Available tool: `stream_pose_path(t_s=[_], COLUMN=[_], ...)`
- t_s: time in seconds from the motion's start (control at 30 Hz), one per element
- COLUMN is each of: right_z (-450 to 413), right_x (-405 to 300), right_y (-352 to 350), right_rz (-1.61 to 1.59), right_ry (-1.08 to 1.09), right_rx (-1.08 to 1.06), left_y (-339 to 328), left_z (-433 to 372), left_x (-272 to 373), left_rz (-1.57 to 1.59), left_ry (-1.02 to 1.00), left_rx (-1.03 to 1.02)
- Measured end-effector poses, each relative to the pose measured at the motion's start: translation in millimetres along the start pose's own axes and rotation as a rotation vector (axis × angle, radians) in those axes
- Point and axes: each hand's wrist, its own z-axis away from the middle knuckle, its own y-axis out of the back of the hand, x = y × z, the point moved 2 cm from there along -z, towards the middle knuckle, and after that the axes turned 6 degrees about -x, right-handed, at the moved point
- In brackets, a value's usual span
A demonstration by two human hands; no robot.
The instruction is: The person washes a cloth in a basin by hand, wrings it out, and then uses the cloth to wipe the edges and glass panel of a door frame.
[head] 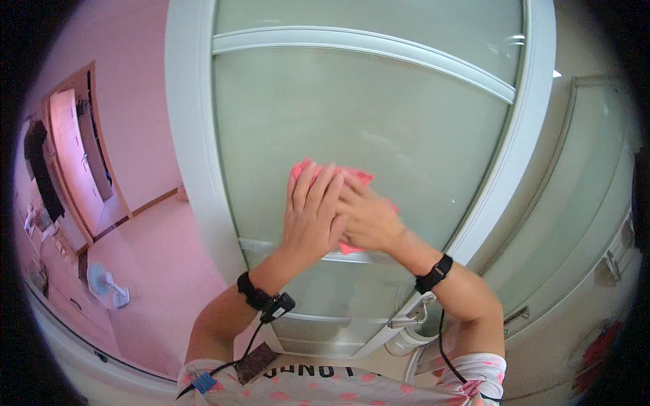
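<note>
Both of my hands press a pink cloth (pixel 361 176) against the frosted glass panel (pixel 396 116) of a white-framed door. My left hand (pixel 312 215) lies over the cloth with its fingers stretched upward. Close against it on the right, my right hand (pixel 370 218) also holds the cloth and looks slightly blurred. The two hands overlap near the left thumb. Much of the cloth is hidden under them; its edges show above, to the right and below. A white crossbar (pixel 365 258) of the door runs just beneath the hands.
A metal door handle (pixel 409 320) projects at the lower right of the door, with a white bucket (pixel 403 341) behind it. Left of the door, a white fan (pixel 109 284) stands near an open wooden-framed doorway (pixel 95 152). Another framed glass panel (pixel 569 188) is at right.
</note>
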Motion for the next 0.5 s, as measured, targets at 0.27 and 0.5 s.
stream_pose_path(t_s=[0.27,0.5], right_z=[-144.4,-165.1], right_x=[93.5,32.5], right_y=[80.9,26.7], right_rz=[0.192,0.075], right_ry=[-0.059,-0.103], right_rx=[0.466,0.525], left_y=[94.9,99.4], left_z=[-143.4,-67.6], left_x=[-80.3,-107.3], left_rz=[-0.307,-0.329], left_ry=[-0.088,0.008], left_rx=[0.264,0.134])
